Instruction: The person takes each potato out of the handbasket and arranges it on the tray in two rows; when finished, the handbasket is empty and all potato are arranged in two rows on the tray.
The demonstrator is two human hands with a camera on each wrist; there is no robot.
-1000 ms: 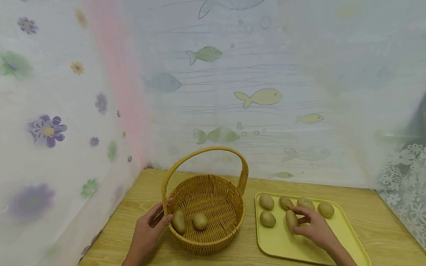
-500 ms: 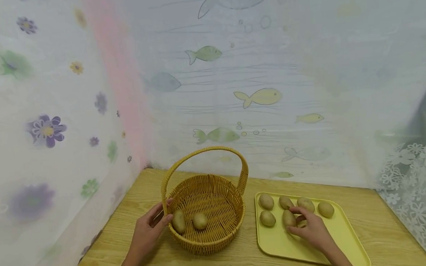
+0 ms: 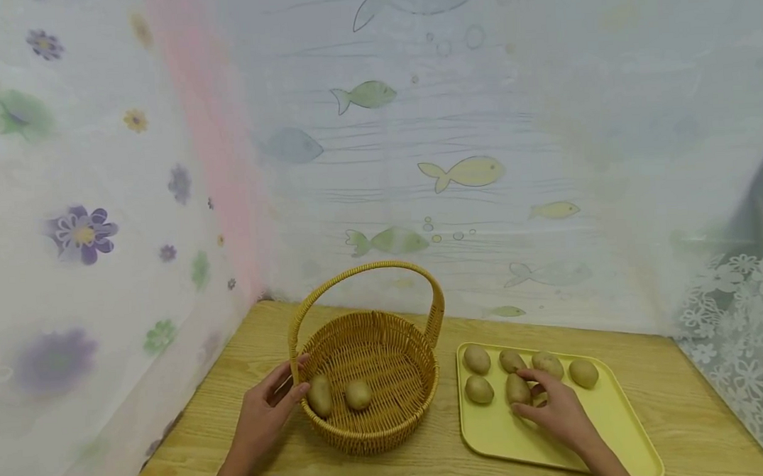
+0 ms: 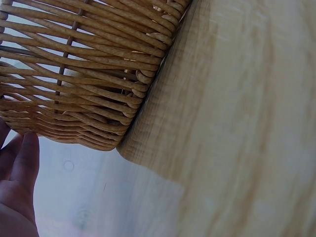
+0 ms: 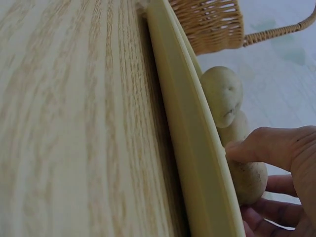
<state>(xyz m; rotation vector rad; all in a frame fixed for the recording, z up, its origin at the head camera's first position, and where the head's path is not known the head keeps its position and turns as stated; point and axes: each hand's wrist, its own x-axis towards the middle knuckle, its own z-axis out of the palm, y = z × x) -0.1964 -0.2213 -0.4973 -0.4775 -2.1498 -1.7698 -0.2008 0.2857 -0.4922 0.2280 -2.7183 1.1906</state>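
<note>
In the head view my left hand (image 3: 264,417) grips the left side of a woven wicker basket (image 3: 393,362) at the foot of its tall handle. Two potatoes lie inside, one against the left wall (image 3: 321,397) and a rounder potato (image 3: 358,394) near the middle. My right hand (image 3: 558,409) pinches an oblong potato (image 3: 517,388) between thumb and fingers, low over a yellow tray (image 3: 492,432). Up close in the right wrist view, the thumb lies across this potato (image 5: 251,182). From the left wrist, fingertips (image 4: 29,143) show against the basket's woven side.
Several other potatoes sit toward the tray's back, among them a potato (image 3: 480,389) just left of the held one and another (image 3: 583,374) at the right. Basket and tray stand side by side on a wooden table (image 3: 429,449). A patterned curtain (image 3: 378,160) hangs behind.
My right hand has shifted slightly left with the potato, which has turned a little, then stays nearly still. The left hand and basket keep their place.
</note>
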